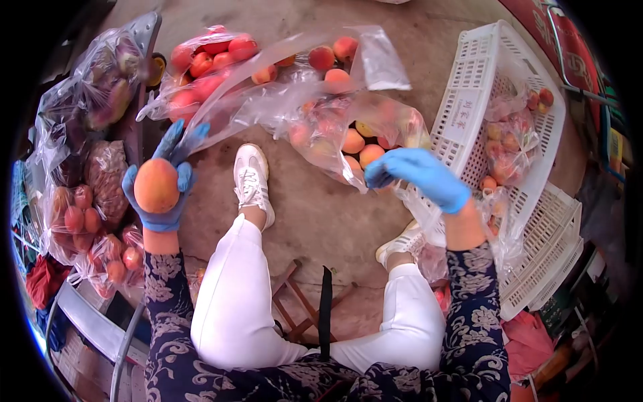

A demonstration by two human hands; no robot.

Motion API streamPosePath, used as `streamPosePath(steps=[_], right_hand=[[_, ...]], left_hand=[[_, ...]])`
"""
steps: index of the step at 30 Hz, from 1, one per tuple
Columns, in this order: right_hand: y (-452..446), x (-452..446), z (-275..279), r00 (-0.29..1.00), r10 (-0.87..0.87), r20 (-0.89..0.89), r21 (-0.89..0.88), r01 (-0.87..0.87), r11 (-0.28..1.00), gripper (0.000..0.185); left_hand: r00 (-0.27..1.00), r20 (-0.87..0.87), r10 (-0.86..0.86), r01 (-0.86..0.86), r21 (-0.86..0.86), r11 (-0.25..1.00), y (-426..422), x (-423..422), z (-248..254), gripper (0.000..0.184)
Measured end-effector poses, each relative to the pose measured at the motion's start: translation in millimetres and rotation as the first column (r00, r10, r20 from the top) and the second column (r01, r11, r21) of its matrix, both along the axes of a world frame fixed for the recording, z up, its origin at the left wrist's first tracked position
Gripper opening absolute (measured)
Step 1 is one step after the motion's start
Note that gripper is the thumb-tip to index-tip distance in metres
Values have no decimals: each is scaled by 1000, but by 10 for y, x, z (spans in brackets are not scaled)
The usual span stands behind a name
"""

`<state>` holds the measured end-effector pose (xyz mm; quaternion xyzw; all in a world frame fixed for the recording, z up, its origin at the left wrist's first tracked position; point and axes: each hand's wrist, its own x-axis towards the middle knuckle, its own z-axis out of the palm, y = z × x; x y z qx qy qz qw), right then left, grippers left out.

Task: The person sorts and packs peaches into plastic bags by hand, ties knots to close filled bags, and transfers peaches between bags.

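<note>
On the left, my left hand (161, 187) in a blue glove holds a large orange-yellow peach (157, 186), palm up with the fingers around it. My right hand (420, 175), gloved in blue too, is beside an open clear bag of peaches (353, 141); its fingers are bent together at the bag's right edge, and what they hold, if anything, is hidden. A clear plastic bag (234, 110) stretches from near my left fingertips toward the peaches. Behind it more peaches (321, 58) show through plastic.
A bag of red fruit (207, 63) lies on the floor at the upper left. Bags of eggplants (110, 100) and reddish fruit (82, 218) line the left side. White crates (461, 107) with bagged fruit stand at the right. A folding wooden stool (295, 301) is between my legs.
</note>
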<state>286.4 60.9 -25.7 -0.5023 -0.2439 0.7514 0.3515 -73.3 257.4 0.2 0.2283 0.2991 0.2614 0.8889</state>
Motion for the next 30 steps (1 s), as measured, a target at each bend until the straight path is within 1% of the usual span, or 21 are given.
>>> streamPosePath(steps=[1, 2, 3, 6, 7, 8, 9, 11, 13, 14, 15, 16, 18, 19, 22, 25, 26, 27, 28, 29, 30], right_hand=[[-223, -91, -405, 991, -10, 135, -25, 13, 1000, 25], [-412, -188, -752, 976, -105, 193, -78, 122, 989, 27], [-532, -248, -949, 947, -195, 254, -129, 233, 964, 31], [-480, -124, -1007, 883, -421, 209, -270, 466, 843, 40], [-476, -36, -1027, 838, -499, 222, -202, 540, 817, 41], [-468, 44, -1028, 786, -573, 231, -131, 609, 782, 43], [-452, 125, -1025, 757, -586, 289, -69, 627, 776, 42], [-417, 265, -961, 688, -608, 396, 61, 641, 765, 40], [-386, 310, -851, 670, -600, 437, 129, 613, 779, 38], [-369, 338, -833, 661, -595, 457, 163, 596, 786, 38], [-377, 400, -956, 634, -572, 521, 288, 500, 817, 37], [-352, 439, -967, 600, -576, 555, 350, 460, 816, 37], [-296, 455, -984, 533, -581, 615, 449, 368, 814, 38], [-286, 485, -1129, 428, -636, 642, 539, 337, 772, 37], [-292, 431, -991, 561, -649, 515, 487, 432, 759, 32], [-376, 269, -840, 787, -279, 549, 215, 190, 958, 28], [-382, 218, -889, 722, -158, 674, 225, 3, 974, 27], [-402, 139, -982, 621, -50, 782, 207, -183, 961, 27], [-392, 68, -1032, 489, 38, 871, 161, -358, 920, 27], [-364, 18, -1027, 166, 33, 986, 55, -501, 864, 26], [-333, 9, -1122, 58, 54, 997, -17, -506, 862, 23]], left_hand=[[998, -67, -8, 9, 3, 1000, -46, -72, -9, 89], [993, -113, -30, 31, 1, 1000, -75, -165, -30, 89], [986, -158, -53, 54, -2, 999, -104, -258, -51, 89], [935, -329, -131, 150, 35, 988, -212, -362, -41, 90], [926, -355, -130, 162, 60, 985, -244, -317, -50, 90], [919, -341, -197, 236, 76, 969, -280, -194, -15, 90], [908, -326, -263, 307, 93, 947, -328, -50, 15, 91], [881, -214, -423, 441, 42, 897, -434, 317, 35, 93], [820, -26, -572, 567, -104, 817, -581, 750, -19, 95], [779, 61, -623, 623, -179, 761, -668, 956, -60, 96], [707, 73, -703, 705, -148, 694, -721, 1127, -156, 93], [626, 84, -775, 778, -121, 616, -772, 1264, -267, 91], [593, 74, -802, 801, -157, 577, -867, 1449, -408, 84], [575, 68, -815, 812, -173, 558, -899, 1523, -483, 81], [537, 156, -829, 834, -247, 493, -973, 1649, -752, 79], [487, 330, -809, 872, -238, 428, -968, 1721, -721, 81], [473, 384, -793, 880, -243, 407, -970, 1715, -716, 82], [487, 372, -790, 873, -218, 435, -943, 1683, -743, 90], [538, 357, -763, 843, -211, 495, -887, 1648, -689, 90], [587, 342, -734, 809, -203, 552, -799, 1626, -579, 90], [633, 328, -701, 772, -195, 605, -711, 1597, -493, 90]])
